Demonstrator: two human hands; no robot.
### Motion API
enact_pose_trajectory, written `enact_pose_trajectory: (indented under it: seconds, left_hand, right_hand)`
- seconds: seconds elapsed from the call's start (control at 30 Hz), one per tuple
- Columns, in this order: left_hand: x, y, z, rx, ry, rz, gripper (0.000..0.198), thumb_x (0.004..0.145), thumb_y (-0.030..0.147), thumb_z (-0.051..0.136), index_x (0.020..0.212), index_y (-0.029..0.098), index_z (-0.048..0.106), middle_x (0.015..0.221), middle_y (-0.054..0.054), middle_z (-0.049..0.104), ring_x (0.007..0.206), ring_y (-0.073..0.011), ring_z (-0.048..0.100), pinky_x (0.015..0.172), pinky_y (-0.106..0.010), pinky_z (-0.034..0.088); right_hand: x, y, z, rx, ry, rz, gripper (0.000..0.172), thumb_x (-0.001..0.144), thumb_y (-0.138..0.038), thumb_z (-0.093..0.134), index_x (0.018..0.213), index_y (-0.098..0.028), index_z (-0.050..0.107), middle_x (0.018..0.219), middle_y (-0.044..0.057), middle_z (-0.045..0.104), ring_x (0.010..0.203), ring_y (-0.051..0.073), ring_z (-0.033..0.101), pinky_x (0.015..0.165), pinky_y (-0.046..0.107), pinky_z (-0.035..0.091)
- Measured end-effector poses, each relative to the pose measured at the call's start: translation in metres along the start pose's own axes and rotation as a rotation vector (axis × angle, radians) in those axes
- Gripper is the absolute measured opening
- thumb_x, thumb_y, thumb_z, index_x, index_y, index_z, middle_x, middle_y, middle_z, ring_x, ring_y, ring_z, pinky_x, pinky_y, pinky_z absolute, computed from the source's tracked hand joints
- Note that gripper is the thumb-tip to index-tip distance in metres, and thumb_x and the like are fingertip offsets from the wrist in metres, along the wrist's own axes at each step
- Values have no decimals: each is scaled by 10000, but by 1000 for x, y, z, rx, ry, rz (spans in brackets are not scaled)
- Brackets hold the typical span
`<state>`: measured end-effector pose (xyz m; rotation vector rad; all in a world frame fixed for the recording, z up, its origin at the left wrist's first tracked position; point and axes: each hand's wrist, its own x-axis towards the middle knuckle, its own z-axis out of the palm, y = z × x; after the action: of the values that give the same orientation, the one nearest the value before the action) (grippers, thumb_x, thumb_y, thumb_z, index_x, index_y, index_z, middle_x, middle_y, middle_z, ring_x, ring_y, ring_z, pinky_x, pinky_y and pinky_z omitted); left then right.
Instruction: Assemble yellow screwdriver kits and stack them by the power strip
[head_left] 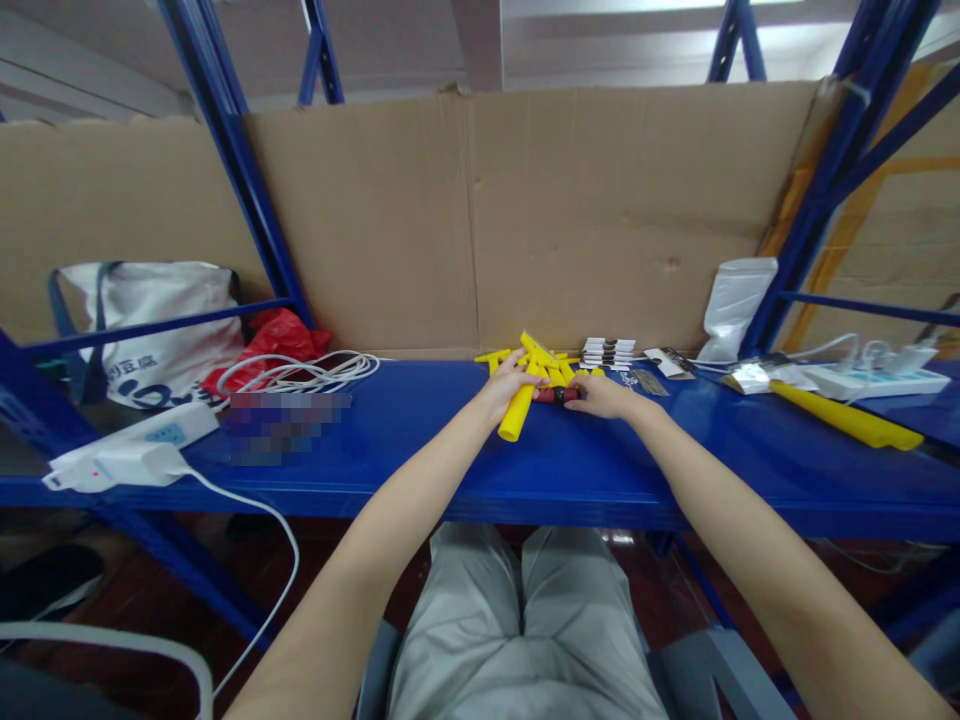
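Note:
My left hand (506,388) is closed around a yellow scraper (516,410), a tool with a thick tubular handle tilted toward me and a flat head at the far end. Between my hands lies a dark red cylindrical tool (555,395) with a black band. The curled fingers of my right hand (602,395) grip its right end. Just behind both hands, several more yellow scrapers (491,358) lie in a pile, partly hidden by them. A stack of small white-and-black packets (607,353) sits beyond my right hand.
The blue tabletop (420,440) ends in a front edge above my lap. Cardboard (360,220) walls the back. To the left are a power strip (135,445), coiled white cable (337,372) and cloth bag (165,330). A long yellow piece (847,415) and another power strip (877,380) lie right.

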<state>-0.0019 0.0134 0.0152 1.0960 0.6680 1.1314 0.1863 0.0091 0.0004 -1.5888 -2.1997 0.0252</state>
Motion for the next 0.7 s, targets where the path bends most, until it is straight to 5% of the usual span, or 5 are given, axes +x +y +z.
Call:
enact_pose_trajectory:
  seconds: [0.4,0.53,0.7]
  left_hand:
    - [0,0,0,23,9,-31,818,636,-96,569,1358,239,379,1170,-118,613,614,-115,646,426,-165,427]
    - [0,0,0,10,3,-23,809,631,-105,543,1351,225,378,1171,-126,614,609,-116,645,422,-169,421]
    - [-1,0,2,31,11,-19,806,626,-103,546,1347,212,371,1113,-116,637,584,-112,632,412,-170,421]
  right_hand:
    - [0,7,-2,94,-40,-47,133,684,-209,704,680,-219,572,610,-4,616,561,162,584,559,268,431]
    - [-3,10,-9,312,-129,11,113,755,-261,664,744,-201,569,630,-12,639,466,129,581,498,252,449]
    - [-6,10,-21,581,-59,99,179,790,-323,664,786,-192,542,606,2,647,405,117,562,439,239,449]
